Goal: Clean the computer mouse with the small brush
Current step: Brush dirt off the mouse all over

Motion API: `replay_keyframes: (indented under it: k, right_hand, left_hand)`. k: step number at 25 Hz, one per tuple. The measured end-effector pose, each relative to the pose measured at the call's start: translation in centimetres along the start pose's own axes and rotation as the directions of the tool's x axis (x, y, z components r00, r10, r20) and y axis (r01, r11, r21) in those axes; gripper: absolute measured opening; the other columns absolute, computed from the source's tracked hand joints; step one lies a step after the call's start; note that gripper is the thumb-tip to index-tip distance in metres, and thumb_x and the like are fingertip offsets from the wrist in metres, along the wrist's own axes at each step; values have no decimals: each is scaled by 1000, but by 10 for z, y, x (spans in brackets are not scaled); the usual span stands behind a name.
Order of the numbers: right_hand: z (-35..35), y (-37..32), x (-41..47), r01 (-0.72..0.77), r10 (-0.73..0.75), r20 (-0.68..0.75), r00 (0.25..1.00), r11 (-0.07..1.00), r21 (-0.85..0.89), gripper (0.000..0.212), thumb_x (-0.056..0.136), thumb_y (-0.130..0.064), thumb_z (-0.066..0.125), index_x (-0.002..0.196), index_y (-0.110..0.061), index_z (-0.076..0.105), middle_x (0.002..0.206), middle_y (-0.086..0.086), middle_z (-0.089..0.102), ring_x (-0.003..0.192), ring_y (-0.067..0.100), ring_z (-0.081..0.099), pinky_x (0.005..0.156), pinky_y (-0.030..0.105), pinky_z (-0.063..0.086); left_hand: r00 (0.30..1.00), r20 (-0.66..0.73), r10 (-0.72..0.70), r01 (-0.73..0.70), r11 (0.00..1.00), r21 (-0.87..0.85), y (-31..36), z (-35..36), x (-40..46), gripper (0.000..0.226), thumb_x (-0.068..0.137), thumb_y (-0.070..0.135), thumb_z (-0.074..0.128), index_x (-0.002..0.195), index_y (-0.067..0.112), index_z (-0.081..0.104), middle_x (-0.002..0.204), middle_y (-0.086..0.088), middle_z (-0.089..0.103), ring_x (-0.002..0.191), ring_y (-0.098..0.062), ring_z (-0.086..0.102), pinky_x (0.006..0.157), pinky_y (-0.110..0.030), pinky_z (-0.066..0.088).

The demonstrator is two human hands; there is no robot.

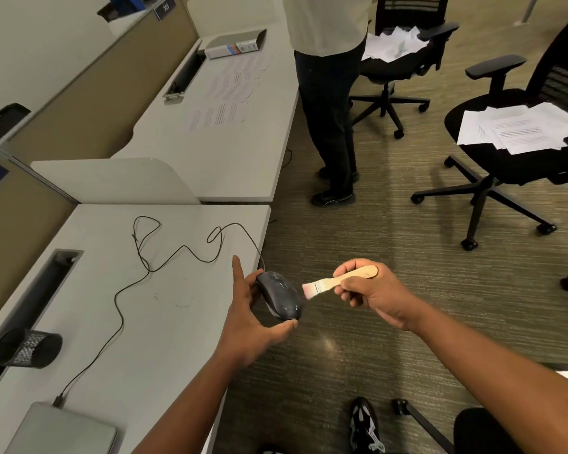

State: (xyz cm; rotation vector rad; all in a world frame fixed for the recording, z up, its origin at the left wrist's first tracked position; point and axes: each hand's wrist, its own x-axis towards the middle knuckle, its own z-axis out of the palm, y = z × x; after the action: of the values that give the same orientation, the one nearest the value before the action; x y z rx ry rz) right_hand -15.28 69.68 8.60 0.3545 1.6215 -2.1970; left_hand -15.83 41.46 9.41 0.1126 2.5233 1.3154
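The left hand point(248, 317) cradles the dark mouse point(280, 298) between thumb and curled fingers, index finger straight, off the desk point(164, 290) edge above the carpet. The right hand point(374, 294) pinches the small brush point(338, 280) by its wooden handle, bristles just beside the mouse. The mouse cable point(138, 273) trails across the desk to a laptop point(63, 430).

**Around the near worktop**

The near worktop point(164, 322) carries a black mesh pen cup point(27, 347) lying on its side and a closed grey laptop point(63, 430) at its near corner. Beyond it, a second desk point(217, 152) holds printed sheets point(227, 93) and a binder point(235, 44). To its right, a standing person point(328, 93) and two black chairs point(518, 126) point(404, 44) with papers on their seats.
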Motion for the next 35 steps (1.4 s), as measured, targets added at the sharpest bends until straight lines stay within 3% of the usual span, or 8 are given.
replay_keyframes:
  k: [3, 7, 13, 18, 27, 31, 33, 35]
  right_hand:
    - [7, -2, -5, 3, -10, 43, 999, 985, 170, 16, 98, -1, 63, 110, -5, 73, 87, 15, 73, 72, 18, 64, 61, 25, 52]
    - [26, -2, -9, -7, -12, 137, 990, 990, 143, 15, 100, -6, 62, 110, -5, 72, 88, 16, 73, 72, 18, 65, 61, 26, 50]
    - [29, -2, -10, 32, -29, 132, 991, 999, -25, 14, 101, -5, 60, 109, -5, 73, 85, 14, 73, 71, 18, 65, 61, 27, 50]
    - [21, -1, -10, 52, -45, 98, 994, 996, -75, 14, 100, -3, 59, 107, -3, 72, 83, 14, 73, 71, 18, 64, 62, 28, 51]
    - [6, 5, -12, 39, -45, -27, 999, 980, -196, 13, 99, -3, 60, 104, -6, 72, 80, 9, 72, 68, 13, 62, 62, 27, 50]
    - [3, 5, -13, 57, -54, -78, 995, 998, 41, 11, 99, -4, 62, 106, -6, 71, 81, 10, 70, 69, 16, 60, 61, 27, 49]
    - [4, 3, -15, 41, -33, -43, 999, 980, 193, 12, 100, -10, 63, 108, -6, 71, 82, 10, 69, 70, 16, 60, 60, 26, 49]
    - [7, 0, -17, 20, -27, 26, 999, 974, 227, 19, 97, -19, 65, 110, -7, 71, 83, 10, 70, 70, 16, 61, 59, 25, 49]
  left_hand:
    - [1000, 10, 7, -7, 1000, 6, 1, 1, -1, 156, 66, 31, 102, 151, 66, -25, 156, 26, 37, 131, 13, 47, 105, -3, 32]
    - [1000, 9, 5, -5, 1000, 16, 2, 2, -3, 154, 64, 35, 101, 148, 71, -23, 161, 16, 41, 143, -6, 47, 118, -24, 33]
    - [1000, 4, 3, -3, 999, 34, 3, 4, -6, 152, 59, 39, 101, 143, 77, -20, 158, 15, 44, 141, -6, 51, 115, -22, 36]
    - [1000, -20, -16, 16, 1000, 21, 2, 2, -9, 154, 60, 36, 103, 143, 78, -19, 160, 13, 44, 144, -11, 49, 121, -31, 36]
    - [999, -31, -30, 30, 1000, 5, 0, 3, -9, 150, 59, 43, 102, 144, 77, -17, 160, 17, 42, 144, -7, 47, 120, -30, 37]
    - [999, -25, -20, 20, 1000, 5, 2, 3, -10, 146, 60, 46, 101, 141, 80, -15, 164, 14, 39, 144, -6, 45, 115, -24, 37]
    - [1000, -27, -6, 6, 1000, 4, 4, 4, -11, 140, 60, 46, 101, 135, 87, -9, 167, 13, 35, 146, -9, 45, 114, -23, 36]
    - [1000, -28, 7, -7, 1000, -2, 5, 4, -12, 134, 59, 48, 101, 134, 89, -3, 168, 14, 33, 146, -11, 45, 116, -26, 38]
